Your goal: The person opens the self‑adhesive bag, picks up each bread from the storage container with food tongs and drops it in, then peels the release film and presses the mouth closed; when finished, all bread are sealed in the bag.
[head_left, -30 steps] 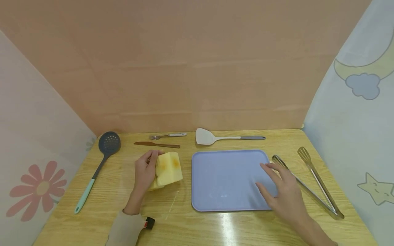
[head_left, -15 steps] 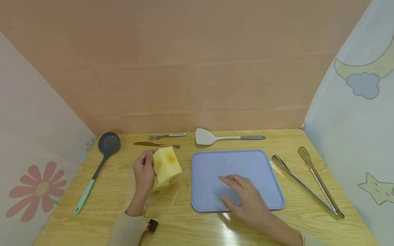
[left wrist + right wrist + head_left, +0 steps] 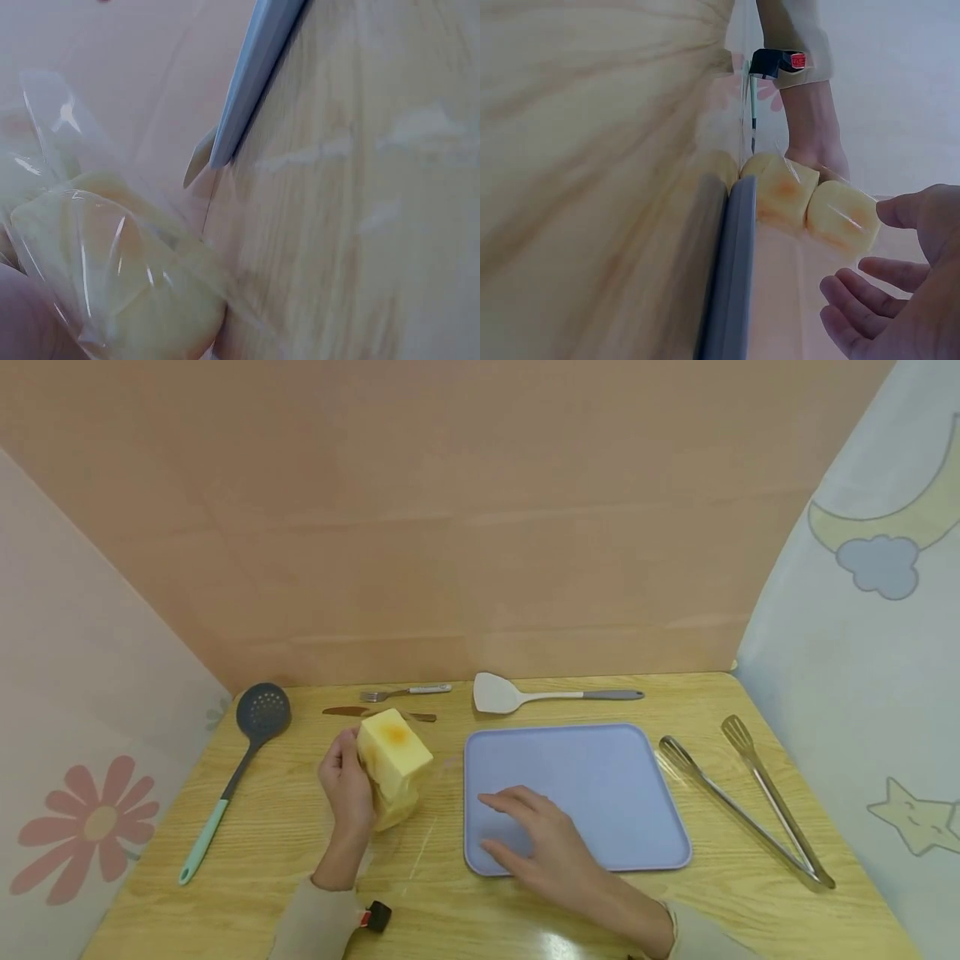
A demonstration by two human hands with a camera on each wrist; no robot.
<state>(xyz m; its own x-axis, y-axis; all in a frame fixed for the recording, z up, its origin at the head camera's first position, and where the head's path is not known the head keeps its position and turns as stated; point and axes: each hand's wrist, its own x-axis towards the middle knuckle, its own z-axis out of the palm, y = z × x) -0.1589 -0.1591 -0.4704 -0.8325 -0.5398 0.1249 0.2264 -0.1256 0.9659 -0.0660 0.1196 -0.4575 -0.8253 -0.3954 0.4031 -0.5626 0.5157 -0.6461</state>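
My left hand [image 3: 348,787] grips a clear plastic bag of bread [image 3: 395,749], tilted above the table left of the tray. Pale yellow pieces with browned patches show through the shiny wrap in the left wrist view, where the bread [image 3: 124,262] fills the lower left. Over the left part of a lavender tray [image 3: 600,752] hovers my right hand [image 3: 551,847], thumb and fingers apart, holding nothing. From the right wrist view, the bagged bread [image 3: 784,187] appears just beyond the tray rim [image 3: 739,262], with the right hand's fingers [image 3: 859,304] pointing toward it.
Behind the tray lies a white spatula [image 3: 498,693]; a fork [image 3: 405,692] and a brown knife [image 3: 352,711] are behind the bread. A slotted skimmer [image 3: 262,712] rests at the left. Metal tongs [image 3: 765,777] lie spread at the right. Walls enclose the back and sides.
The right hand has moved left, from the tray's right edge to its left part. The left hand has turned the bagged bread, so its browned top now faces up more.
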